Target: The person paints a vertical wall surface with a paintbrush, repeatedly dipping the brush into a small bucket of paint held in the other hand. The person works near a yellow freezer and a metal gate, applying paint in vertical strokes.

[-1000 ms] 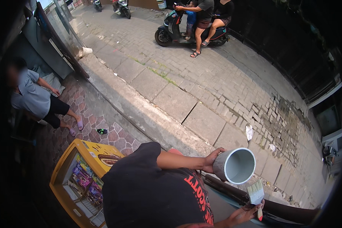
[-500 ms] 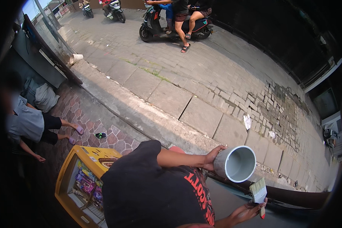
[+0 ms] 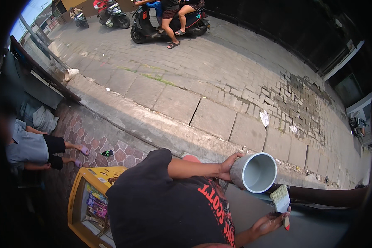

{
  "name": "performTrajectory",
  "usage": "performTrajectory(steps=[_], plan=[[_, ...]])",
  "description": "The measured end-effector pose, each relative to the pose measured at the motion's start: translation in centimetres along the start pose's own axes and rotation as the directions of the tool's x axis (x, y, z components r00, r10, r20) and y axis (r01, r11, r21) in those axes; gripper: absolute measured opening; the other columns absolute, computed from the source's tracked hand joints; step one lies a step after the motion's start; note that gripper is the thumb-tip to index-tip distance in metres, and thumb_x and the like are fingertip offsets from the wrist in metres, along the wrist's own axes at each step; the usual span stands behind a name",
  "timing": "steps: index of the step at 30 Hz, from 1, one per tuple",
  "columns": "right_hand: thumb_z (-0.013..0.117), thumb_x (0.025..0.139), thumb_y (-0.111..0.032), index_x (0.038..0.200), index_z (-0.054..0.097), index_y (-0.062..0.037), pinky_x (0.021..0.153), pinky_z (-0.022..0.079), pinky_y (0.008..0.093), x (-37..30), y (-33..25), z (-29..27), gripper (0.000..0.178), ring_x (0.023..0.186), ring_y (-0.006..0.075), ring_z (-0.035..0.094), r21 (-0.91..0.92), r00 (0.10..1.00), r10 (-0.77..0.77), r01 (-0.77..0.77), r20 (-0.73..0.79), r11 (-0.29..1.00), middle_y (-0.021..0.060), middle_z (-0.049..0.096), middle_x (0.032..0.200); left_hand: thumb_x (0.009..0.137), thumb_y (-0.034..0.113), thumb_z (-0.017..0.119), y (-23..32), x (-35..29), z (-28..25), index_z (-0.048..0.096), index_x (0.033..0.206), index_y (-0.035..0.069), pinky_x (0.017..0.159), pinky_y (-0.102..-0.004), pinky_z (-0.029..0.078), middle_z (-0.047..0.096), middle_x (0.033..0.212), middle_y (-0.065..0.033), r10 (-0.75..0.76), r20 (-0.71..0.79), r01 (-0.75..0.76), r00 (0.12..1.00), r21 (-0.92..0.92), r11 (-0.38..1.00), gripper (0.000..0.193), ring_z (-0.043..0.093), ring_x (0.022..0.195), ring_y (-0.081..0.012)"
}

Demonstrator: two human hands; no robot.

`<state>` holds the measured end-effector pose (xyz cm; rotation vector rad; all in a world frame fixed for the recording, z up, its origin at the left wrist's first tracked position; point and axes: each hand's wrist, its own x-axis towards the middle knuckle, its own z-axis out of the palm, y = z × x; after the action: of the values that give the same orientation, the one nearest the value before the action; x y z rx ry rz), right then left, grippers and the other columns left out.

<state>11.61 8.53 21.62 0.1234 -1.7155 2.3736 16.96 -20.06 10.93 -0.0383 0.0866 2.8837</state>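
My left hand [image 3: 227, 167] is closed on the side of a round grey plastic bucket [image 3: 237, 174]. The bucket is tilted, so its mouth and pale grey inside face the view. Just below and to the right of it, a flat paintbrush [image 3: 281, 202] points bristles up, apart from the rim. Fingers of my right hand [image 3: 268, 223] grip its handle, whose red end shows under them. Pale bristles and a whitish ferrule are visible on the brush. Part of my left fingers is hidden behind the bucket.
Beneath my hands lies a grey surface [image 3: 252, 206] with a dark rail [image 3: 330, 197] along its far side. A yellow display freezer [image 3: 80, 198] stands left of me, near a seated person [image 3: 27, 144]. Paving slabs [image 3: 215, 118] border the street, where people sit on motorbikes [image 3: 169, 25].
The whole view has shifted slightly, with the street scene moving left. Bucket and brush stay in my hands, a little higher in the picture. The seated person's hand has drawn in toward the lap.
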Motion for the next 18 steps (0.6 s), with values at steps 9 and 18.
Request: performTrajectory(steps=[9,18], plan=[[0.058,0.108,-0.034,0.143,0.051,-0.0001,0.107,0.042,0.033,-0.8,-1.4,2.1,0.05,0.133,0.0209,0.052,0.025,1.0,-0.005,0.004,0.012,1.0,0.0103,0.053,0.148,0.096,0.056,0.041,0.4,0.4,0.0,0.058,0.144,0.012,0.105,-0.0503,0.05,0.064,0.138,-0.0107,-0.015,0.01,0.014,1.0,0.03,0.999,0.067,0.064,0.123,-0.0281],[0.058,0.107,-0.037,0.139,0.05,-0.0017,0.108,0.042,0.0402,-0.9,-2.2,3.3,0.049,0.131,0.0271,0.051,0.008,1.0,-0.001,0.001,0.002,1.0,0.0162,0.052,0.142,0.096,0.056,0.043,0.4,0.6,0.6,0.062,0.139,0.012,0.104,-0.0503,0.051,0.067,0.133,-0.0101,0.009,-0.031,-0.008,0.999,0.035,0.999,0.065,0.066,0.118,-0.028]])
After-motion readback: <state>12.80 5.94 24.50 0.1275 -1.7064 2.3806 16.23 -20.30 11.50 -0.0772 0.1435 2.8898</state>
